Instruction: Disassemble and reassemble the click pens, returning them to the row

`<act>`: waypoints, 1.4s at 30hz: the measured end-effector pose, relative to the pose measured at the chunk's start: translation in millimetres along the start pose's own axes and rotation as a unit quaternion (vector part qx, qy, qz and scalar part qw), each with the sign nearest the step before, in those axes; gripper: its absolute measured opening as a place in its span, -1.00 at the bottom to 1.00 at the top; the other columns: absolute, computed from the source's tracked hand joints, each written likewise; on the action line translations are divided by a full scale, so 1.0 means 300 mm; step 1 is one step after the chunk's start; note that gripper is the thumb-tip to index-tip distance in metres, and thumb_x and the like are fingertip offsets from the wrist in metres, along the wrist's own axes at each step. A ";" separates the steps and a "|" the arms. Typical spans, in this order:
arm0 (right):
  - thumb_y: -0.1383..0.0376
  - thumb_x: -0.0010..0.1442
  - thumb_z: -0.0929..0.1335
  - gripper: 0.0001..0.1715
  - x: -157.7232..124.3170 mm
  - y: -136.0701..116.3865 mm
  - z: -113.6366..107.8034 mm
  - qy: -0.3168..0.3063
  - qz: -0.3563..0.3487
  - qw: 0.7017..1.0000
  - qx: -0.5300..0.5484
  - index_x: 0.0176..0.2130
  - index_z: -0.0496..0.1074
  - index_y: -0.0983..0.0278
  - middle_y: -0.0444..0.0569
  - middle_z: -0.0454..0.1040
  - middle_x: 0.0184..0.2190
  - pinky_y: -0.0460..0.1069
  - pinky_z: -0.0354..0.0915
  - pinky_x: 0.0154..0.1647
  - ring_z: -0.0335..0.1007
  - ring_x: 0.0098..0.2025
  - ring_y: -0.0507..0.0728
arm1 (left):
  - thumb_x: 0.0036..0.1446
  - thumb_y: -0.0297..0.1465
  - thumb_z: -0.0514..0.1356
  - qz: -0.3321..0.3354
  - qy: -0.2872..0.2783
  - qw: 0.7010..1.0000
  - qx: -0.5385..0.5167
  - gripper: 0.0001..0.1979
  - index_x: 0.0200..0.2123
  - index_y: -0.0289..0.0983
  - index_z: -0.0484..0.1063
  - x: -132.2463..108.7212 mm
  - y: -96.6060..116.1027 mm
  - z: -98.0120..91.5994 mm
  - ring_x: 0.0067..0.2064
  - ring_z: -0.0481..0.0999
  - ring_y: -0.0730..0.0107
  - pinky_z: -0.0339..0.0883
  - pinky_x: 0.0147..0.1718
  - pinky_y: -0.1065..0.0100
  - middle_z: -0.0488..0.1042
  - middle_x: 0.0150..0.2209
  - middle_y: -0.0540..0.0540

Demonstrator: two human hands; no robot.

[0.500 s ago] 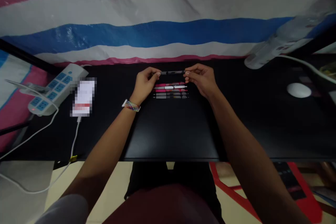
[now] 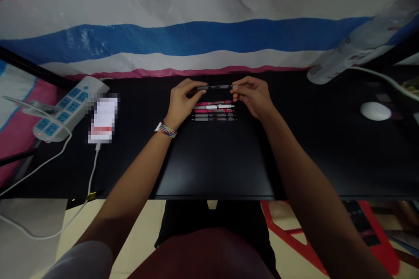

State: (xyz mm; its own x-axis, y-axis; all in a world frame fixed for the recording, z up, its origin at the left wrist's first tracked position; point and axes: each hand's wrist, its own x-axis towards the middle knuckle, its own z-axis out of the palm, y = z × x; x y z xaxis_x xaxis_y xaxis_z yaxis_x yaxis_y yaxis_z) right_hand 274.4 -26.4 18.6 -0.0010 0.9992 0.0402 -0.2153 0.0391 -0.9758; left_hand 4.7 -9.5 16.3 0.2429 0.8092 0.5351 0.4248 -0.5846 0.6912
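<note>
A dark pen (image 2: 218, 87) lies level between my two hands, above a stack of other pens. My left hand (image 2: 183, 101) pinches its left part between thumb and fingertips, and a woven multicoloured band is round that wrist. At the pen's other end, my right hand (image 2: 253, 95) grips the tip with thumb and forefinger. Just below sit several pens laid side by side: red ones (image 2: 214, 111), a white one (image 2: 218, 107) and grey-black ones (image 2: 214, 117). The left thumb covers part of the held pen's end.
To the left, a power strip (image 2: 70, 107) stands by a phone (image 2: 104, 118) with a white charging cable (image 2: 94, 170). On the right are a white mouse (image 2: 375, 111) and a clear bottle-like cylinder (image 2: 322, 72). A striped sheet (image 2: 209, 37) hangs behind the black table (image 2: 212, 161).
My left fingertips have moved a little to the right along the held pen. My right hand still holds its end, and the pens below lie as before.
</note>
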 end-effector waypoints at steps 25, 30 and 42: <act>0.14 -0.04 0.77 -0.59 0.010 0.008 -0.013 -0.020 0.008 1.000 0.009 -0.27 0.70 0.21 -0.07 0.69 -0.37 0.04 0.64 -0.27 0.56 -0.39 0.07 | 0.38 -0.22 0.43 -0.087 -0.018 0.991 -0.100 -0.83 -0.15 -0.17 0.80 -0.001 0.006 0.001 -0.32 0.62 0.32 0.48 -0.23 0.28 0.74 -0.28 -0.08; 0.12 -0.01 0.77 -0.59 0.010 0.010 -0.017 -0.021 -0.002 1.000 0.011 -0.25 0.69 0.20 -0.08 0.69 -0.36 0.00 0.57 -0.30 0.54 -0.39 0.04 | 0.30 -0.21 0.50 -0.115 0.002 0.982 -0.148 -0.81 -0.11 -0.17 0.77 0.004 -0.002 0.006 -0.34 0.63 0.37 0.50 -0.29 0.34 0.74 -0.27 -0.08; 0.09 -0.03 0.80 -0.57 0.010 0.015 -0.023 -0.029 -0.008 0.999 0.037 -0.26 0.72 0.16 -0.10 0.71 -0.35 0.01 0.54 -0.29 0.53 -0.40 0.03 | 0.47 -0.13 0.38 -0.110 0.040 0.981 -0.157 -0.71 -0.26 -0.18 0.69 0.008 -0.006 0.016 -0.40 0.59 0.42 0.48 -0.32 0.34 0.60 -0.42 -0.04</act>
State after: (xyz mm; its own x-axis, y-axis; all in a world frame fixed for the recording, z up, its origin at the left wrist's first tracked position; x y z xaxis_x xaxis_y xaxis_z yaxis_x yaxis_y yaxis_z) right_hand 280.2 -23.1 13.0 -0.0533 0.9961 0.0701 -0.2864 0.0520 -0.9567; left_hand 8.6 -6.1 14.2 0.1004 0.9180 0.3836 0.1664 -0.3956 0.9032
